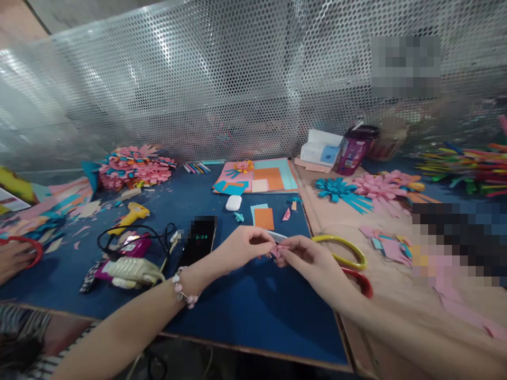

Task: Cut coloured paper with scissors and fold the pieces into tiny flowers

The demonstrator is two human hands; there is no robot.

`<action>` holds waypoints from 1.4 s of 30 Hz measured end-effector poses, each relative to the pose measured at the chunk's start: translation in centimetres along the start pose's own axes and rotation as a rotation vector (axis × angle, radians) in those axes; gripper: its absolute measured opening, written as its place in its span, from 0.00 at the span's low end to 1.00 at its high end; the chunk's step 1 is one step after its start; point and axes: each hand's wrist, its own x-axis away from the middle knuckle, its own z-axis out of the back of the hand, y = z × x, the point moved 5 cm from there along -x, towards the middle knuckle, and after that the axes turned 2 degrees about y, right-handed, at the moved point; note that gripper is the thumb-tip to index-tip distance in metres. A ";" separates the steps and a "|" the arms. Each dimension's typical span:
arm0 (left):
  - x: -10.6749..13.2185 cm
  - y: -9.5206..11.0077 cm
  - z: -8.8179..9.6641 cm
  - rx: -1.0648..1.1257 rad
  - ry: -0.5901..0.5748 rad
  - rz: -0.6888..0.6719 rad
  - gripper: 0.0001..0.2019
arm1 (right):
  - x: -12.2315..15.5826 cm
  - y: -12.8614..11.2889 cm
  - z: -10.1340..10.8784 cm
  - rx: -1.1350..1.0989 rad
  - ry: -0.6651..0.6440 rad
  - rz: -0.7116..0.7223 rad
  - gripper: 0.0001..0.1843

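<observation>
While the left hand pinches the small pink paper just below frame centre, the right hand grips its right side.

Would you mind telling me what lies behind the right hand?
Behind the right hand are scissors; a yellow handle loop and part of a red handle loop show. The hand covers their middle, so the pivot cannot be seen.

Head-worn view, forward-down over blue table

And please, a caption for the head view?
Left hand and right hand pinch pink paper over a blue table.
</observation>
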 end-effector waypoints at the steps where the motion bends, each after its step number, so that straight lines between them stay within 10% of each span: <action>1: 0.0 0.0 0.0 0.000 0.001 -0.001 0.07 | 0.0 0.0 0.0 -0.013 0.003 -0.011 0.11; 19: 0.3 0.0 -0.7 0.084 -0.027 0.033 0.10 | 0.3 -0.7 0.1 0.058 0.063 0.006 0.10; 42: 0.8 0.4 -1.2 0.198 -0.003 -0.033 0.09 | 1.4 -3.0 0.2 0.903 0.121 0.649 0.05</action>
